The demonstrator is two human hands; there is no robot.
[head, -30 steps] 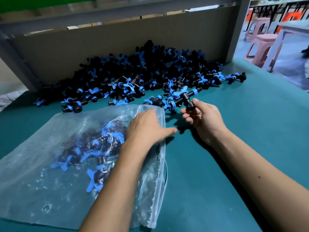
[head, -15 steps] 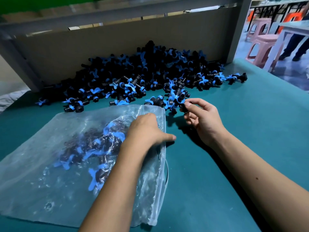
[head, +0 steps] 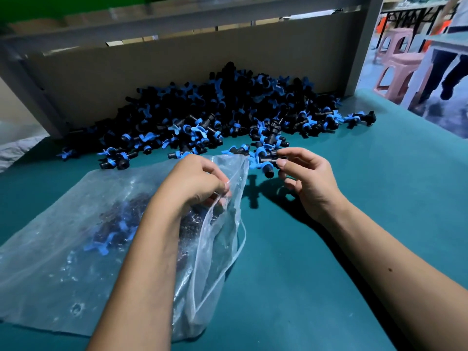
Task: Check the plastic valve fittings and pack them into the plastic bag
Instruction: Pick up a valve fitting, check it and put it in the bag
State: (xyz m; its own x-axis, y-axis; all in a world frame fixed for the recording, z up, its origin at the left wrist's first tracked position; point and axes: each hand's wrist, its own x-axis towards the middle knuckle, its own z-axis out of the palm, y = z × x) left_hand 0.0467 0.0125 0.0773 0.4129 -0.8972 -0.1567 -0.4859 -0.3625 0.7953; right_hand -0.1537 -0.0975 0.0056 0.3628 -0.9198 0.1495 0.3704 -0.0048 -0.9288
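A clear plastic bag (head: 63, 244) lies on the teal table, with several black and blue valve fittings inside it. My left hand (head: 192, 181) pinches the upper edge of the bag's mouth and lifts it open. My right hand (head: 306, 181) holds a black valve fitting with blue handles (head: 266, 159) between thumb and fingers, just right of the bag's mouth and above the table. A large pile of the same fittings (head: 215, 115) lies behind, against the back wall.
The teal table (head: 329, 274) stretches to the right and front. A cardboard back wall (head: 177, 72) and a grey frame post (head: 364, 41) bound the far side. Pink stools (head: 402, 72) and a person's legs (head: 450, 77) show beyond the table at the right.
My left hand went from resting flat on the bag to pinching its edge and lifting the mouth open. My right hand picked a fitting from the pile's edge and raised it.
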